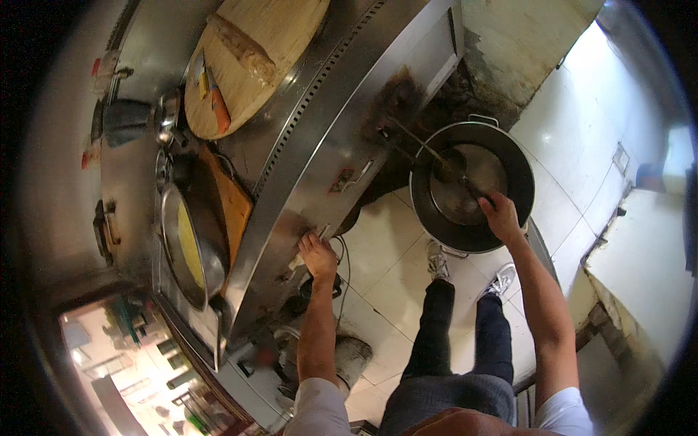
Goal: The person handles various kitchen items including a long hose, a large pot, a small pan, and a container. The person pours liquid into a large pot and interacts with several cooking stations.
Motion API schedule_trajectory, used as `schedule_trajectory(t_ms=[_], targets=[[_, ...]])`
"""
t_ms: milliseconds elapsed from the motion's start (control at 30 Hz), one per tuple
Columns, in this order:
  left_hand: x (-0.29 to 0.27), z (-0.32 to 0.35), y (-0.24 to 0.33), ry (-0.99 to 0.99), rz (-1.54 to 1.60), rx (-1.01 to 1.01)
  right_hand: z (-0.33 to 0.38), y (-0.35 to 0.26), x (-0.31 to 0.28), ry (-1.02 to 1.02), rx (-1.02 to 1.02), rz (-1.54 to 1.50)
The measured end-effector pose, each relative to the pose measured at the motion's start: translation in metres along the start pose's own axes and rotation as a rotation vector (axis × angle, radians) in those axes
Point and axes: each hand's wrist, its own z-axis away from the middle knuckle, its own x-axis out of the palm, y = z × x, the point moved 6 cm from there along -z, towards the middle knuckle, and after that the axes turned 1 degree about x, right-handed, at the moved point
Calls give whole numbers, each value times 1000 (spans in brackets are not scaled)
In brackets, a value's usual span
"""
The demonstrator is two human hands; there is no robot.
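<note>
A deep round metal pot [526,190] with two side handles stands on the floor in front of me, with liquid in it. Across its far left rim lies a long thin metal rod [425,145], beside a dark round shape that I cannot make out clearly. My right hand [502,219] is over the pot's right side, fingers closed on the rod's dark near end. At the steel stove's front panel [291,218], my left hand [318,256] has its fingers curled round a small pale fitting, mostly hidden by the hand.
On the steel counter are a round wooden board [251,51] with a rolling pin [241,49] and an orange-handled knife [219,109]. A wide metal bowl [211,254] with something yellow stands nearer. Below my left arm a cable [345,283] hangs to the tiled floor [382,291].
</note>
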Motion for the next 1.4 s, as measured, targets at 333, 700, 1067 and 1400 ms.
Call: schedule_trajectory(t_ms=[333, 700, 1067, 1400], targets=[[31, -18, -3, -103, 15, 80, -64, -62, 18, 35, -64, 95], [31, -22, -1, -50, 77, 117, -136, -94, 106, -8, 88, 287], [32, -28, -5, -8, 179, 87, -153, -107, 119, -32, 53, 271], [25, -23, -27, 68, 571, 21, -149, -114, 117, -69, 103, 321]])
